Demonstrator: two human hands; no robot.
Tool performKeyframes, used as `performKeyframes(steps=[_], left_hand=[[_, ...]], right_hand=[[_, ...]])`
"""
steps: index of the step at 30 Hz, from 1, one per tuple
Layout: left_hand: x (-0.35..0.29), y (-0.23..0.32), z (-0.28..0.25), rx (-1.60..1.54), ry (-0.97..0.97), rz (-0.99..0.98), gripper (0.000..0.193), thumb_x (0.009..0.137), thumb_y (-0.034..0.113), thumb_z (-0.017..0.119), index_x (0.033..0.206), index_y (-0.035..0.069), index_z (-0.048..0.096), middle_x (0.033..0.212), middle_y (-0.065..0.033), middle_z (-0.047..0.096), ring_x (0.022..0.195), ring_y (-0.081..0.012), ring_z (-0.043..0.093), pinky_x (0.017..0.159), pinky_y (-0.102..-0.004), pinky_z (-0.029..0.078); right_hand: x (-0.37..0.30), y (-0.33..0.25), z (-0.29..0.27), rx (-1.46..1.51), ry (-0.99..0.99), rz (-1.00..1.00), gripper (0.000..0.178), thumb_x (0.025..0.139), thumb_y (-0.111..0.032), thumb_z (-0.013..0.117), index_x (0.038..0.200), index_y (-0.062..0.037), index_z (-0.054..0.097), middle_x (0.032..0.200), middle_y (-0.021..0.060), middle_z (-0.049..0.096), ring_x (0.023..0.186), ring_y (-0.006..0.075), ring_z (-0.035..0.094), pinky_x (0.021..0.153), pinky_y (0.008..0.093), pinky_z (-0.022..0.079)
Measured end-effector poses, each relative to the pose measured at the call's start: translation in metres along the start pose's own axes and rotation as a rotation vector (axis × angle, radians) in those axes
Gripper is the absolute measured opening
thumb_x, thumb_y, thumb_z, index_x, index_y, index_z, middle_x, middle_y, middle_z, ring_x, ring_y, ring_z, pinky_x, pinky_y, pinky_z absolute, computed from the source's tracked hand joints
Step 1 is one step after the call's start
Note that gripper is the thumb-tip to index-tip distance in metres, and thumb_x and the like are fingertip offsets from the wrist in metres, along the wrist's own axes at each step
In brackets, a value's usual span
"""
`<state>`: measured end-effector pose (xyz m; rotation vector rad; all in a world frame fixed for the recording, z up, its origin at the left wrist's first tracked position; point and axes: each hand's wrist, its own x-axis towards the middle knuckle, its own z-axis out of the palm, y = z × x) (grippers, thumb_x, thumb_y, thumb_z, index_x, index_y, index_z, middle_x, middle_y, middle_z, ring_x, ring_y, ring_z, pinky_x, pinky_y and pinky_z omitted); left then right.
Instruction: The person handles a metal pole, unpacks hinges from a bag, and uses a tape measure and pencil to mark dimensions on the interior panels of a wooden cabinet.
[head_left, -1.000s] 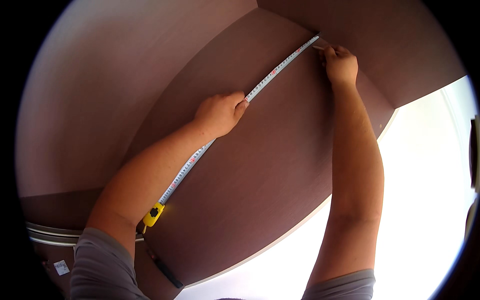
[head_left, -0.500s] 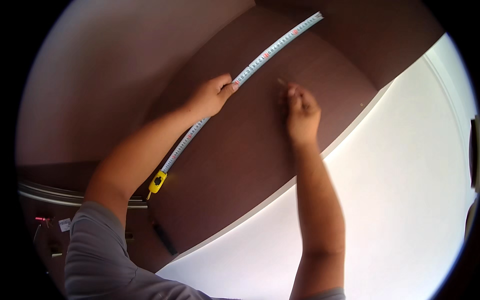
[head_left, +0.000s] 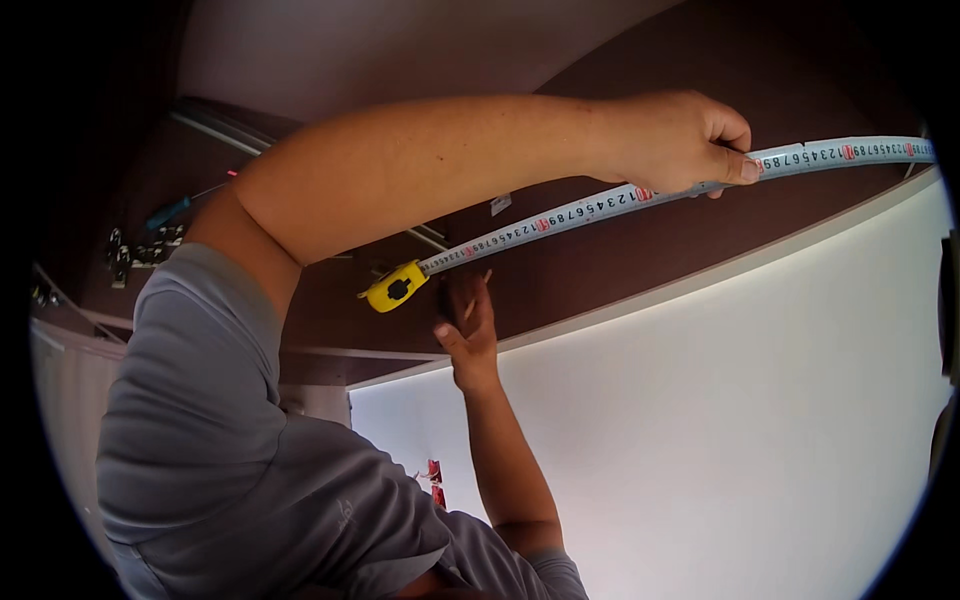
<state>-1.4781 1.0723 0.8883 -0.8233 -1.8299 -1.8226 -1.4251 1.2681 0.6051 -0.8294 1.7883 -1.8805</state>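
My left hand (head_left: 680, 140) pinches the tape (head_left: 600, 205) flat against the brown panel (head_left: 640, 260). My right hand (head_left: 470, 335), fingers loosely open, reaches toward the yellow case (head_left: 395, 287), holding nothing. Risk: the unsupported case end could sag or the blade twist, spoiling the reading.

Dark brown panel (head_left: 640, 250), bright white floor (head_left: 720, 420)

tape measure (head_left: 620, 200) across board (head_left: 640, 260), right hand (head_left: 470, 340) below (case (head_left: 395, 288) left)
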Motion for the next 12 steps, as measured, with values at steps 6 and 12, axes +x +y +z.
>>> performKeyframes(steps=[6,12], left_hand=[[0.04,-0.118,-0.031,-0.177,0.18,-0.273,0.028,0.104,0.034,0.061,0.098,0.007,0.064,0.082,-0.0016,0.065,0.074,-0.0092,0.057,0.068,-0.0285,0.046],[0.027,-0.213,-0.138,-0.184,0.625,-0.379,0.026,0.104,0.033,0.063,0.102,0.007,0.061,0.081,-0.0036,0.065,0.072,-0.0098,0.057,0.066,-0.0263,0.046]], right_hand=[[0.085,0.092,-0.019,0.347,-0.278,0.298,0.089,0.08,0.0,0.082,0.154,-0.0018,0.034,0.157,0.0153,0.04,0.142,0.0321,0.047,0.115,0.0496,0.042],[0.115,0.13,-0.042,0.471,-0.659,0.453,0.081,0.08,-0.001,0.082,0.151,-0.0042,0.043,0.164,0.0176,0.033,0.147,0.032,0.043,0.123,0.0473,0.03]])
